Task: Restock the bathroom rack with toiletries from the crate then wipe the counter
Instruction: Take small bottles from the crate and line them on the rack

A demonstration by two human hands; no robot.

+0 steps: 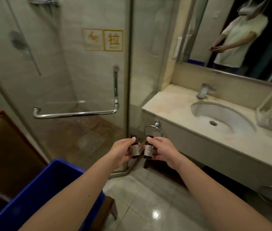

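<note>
Brown btl (135, 150) in L hand (120, 150), twin (148, 150) in R hand (163, 150)

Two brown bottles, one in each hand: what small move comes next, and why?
Probably carry them right, to the rack on the counter past the sink. The left hand grips the left bottle, the right hand the right bottle, both clear of the blue crate.
</note>
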